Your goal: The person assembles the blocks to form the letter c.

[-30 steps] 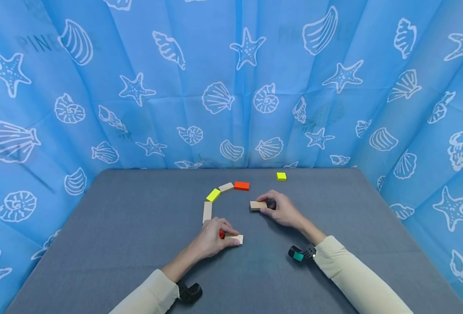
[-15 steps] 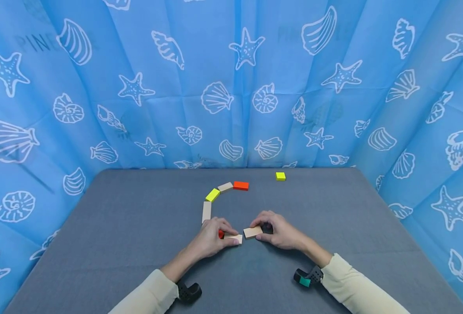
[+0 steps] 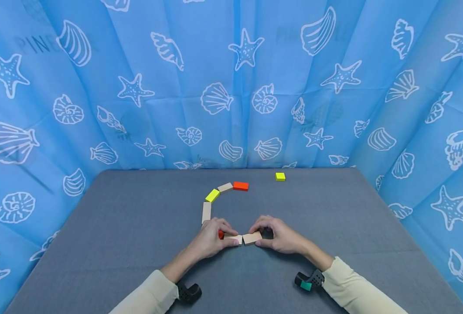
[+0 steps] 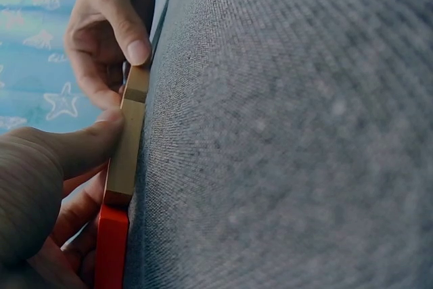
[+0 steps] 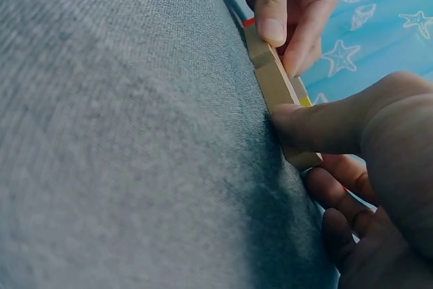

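In the head view my left hand (image 3: 213, 239) pinches a plain wooden block (image 3: 237, 238) lying on the table. My right hand (image 3: 282, 235) holds a second plain block (image 3: 252, 238) between thumb and fingers, its left end close against the first block's right end, at a slight angle. A red block (image 4: 111, 245) meets the other end of the left-hand block in the left wrist view; my left hand hides most of it in the head view. From there a curve runs back through a plain block (image 3: 206, 212), a yellow block (image 3: 212, 195), another plain block (image 3: 225, 188) and a red block (image 3: 241, 186).
A lone yellow block (image 3: 280, 176) lies near the far edge of the grey cloth-covered table (image 3: 137, 218). Behind the table hangs a blue curtain (image 3: 231, 117) with white shells and starfish. Black wrist devices (image 3: 309, 280) sit by both sleeves.
My right hand has brought its plain block toward me and slightly left, from inside the curve to the end of the left-hand block. The left hand stays in place.
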`<state>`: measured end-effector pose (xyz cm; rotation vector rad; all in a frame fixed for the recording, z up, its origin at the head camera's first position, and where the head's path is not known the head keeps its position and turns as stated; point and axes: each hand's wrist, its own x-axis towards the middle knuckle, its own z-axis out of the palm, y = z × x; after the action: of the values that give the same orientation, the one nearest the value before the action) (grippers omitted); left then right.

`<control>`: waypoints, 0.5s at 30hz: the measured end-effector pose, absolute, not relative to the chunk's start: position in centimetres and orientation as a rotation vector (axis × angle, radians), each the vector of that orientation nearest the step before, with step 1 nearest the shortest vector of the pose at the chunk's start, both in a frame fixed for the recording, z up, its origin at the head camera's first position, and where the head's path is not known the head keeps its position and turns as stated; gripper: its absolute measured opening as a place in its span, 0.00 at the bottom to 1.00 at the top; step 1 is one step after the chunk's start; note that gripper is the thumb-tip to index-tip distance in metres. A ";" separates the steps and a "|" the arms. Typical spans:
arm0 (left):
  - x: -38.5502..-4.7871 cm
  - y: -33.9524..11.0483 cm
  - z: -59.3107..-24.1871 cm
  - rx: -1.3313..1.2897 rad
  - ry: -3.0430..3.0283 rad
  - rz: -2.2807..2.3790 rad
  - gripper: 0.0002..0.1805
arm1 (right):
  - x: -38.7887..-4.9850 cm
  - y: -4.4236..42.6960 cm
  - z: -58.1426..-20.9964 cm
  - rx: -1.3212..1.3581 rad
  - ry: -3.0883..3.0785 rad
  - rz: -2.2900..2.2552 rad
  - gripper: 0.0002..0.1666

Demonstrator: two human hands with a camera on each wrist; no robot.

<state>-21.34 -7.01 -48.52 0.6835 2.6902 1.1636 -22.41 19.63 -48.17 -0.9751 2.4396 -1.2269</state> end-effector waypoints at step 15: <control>-21.4 -7.0 -48.4 0.670 2.667 1.176 0.11 | -22.5 19.8 -48.2 -0.989 2.410 -1.235 0.16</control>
<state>-21.37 -7.03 -48.45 0.6696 2.6673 1.1758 -22.46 19.77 -48.21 -0.9888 2.4096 -1.2352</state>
